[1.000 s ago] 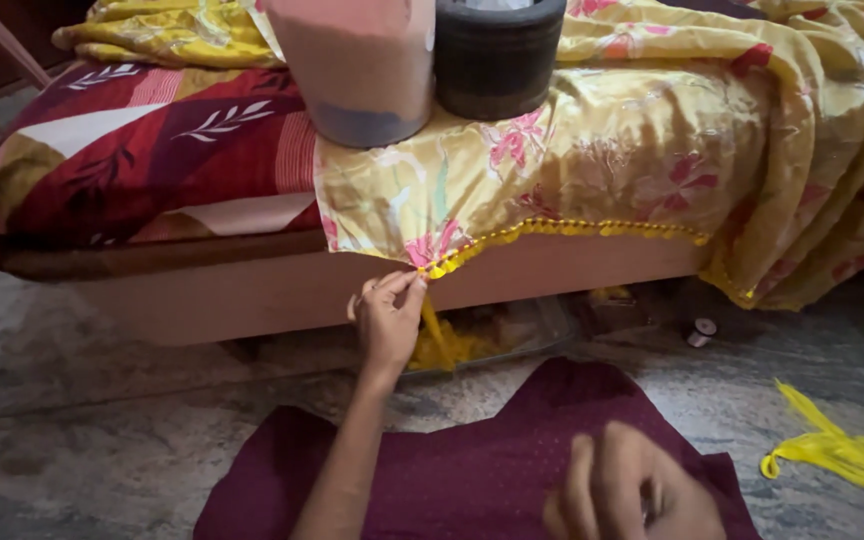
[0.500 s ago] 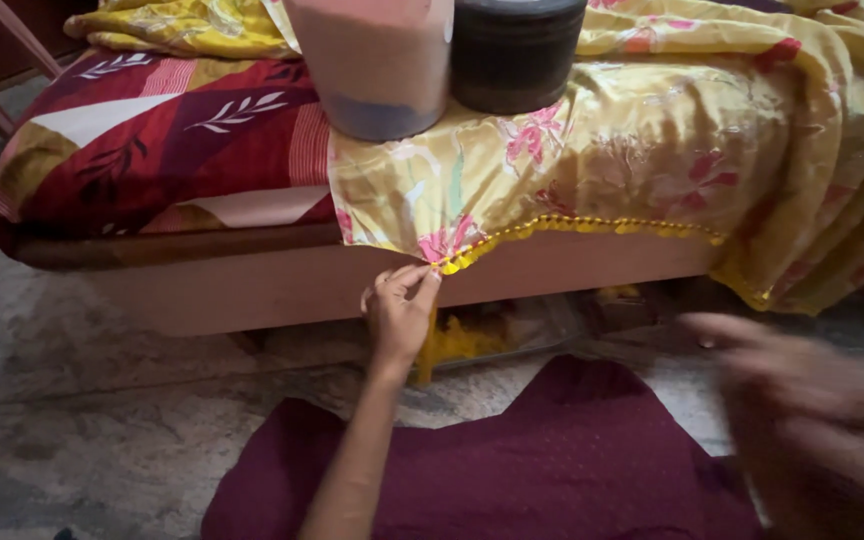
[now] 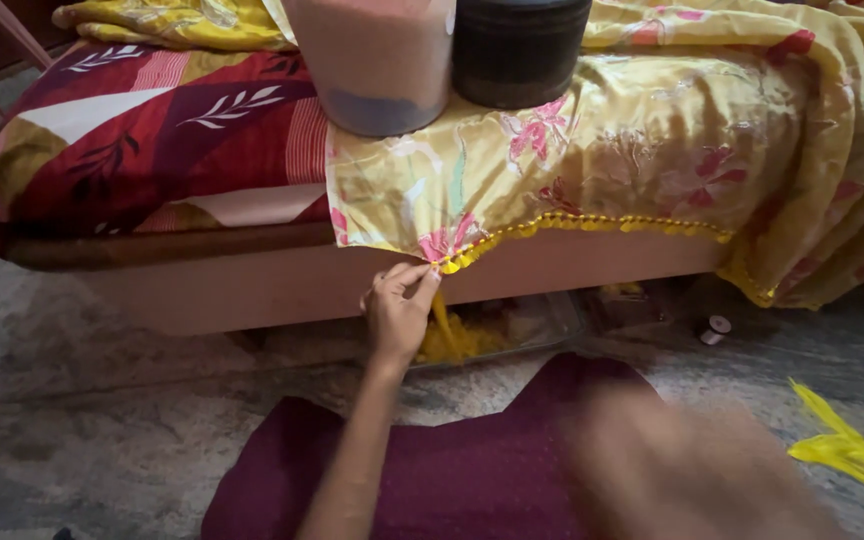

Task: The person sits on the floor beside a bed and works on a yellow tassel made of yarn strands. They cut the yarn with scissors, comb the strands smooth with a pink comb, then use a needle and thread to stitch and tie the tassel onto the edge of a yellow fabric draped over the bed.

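Head view, looking down at a low bed that spans the upper half of the frame from 9 to 3 o'clock. Over its right part hangs a yellow floral cloth, edged along the bottom with a yellow beaded trim. The cloth drapes in loose folds and reads as light, soft and limp; its trimmed hem is the firmest line and the likeliest place to take hold. Two containers stand on it at 12 o'clock: a pale translucent tub and a dark round container, touching. A maroon cloth lies flat on the stone floor at 6 o'clock. The left hand, near centre, pinches the hem where the trim begins, thumb and fingers closed narrowly on the edge. The right hand, at 5 o'clock, is motion-blurred; its grip cannot be told. A yellow scrap lies at 4 o'clock; a small thread spool lies near the bed at 3 o'clock.
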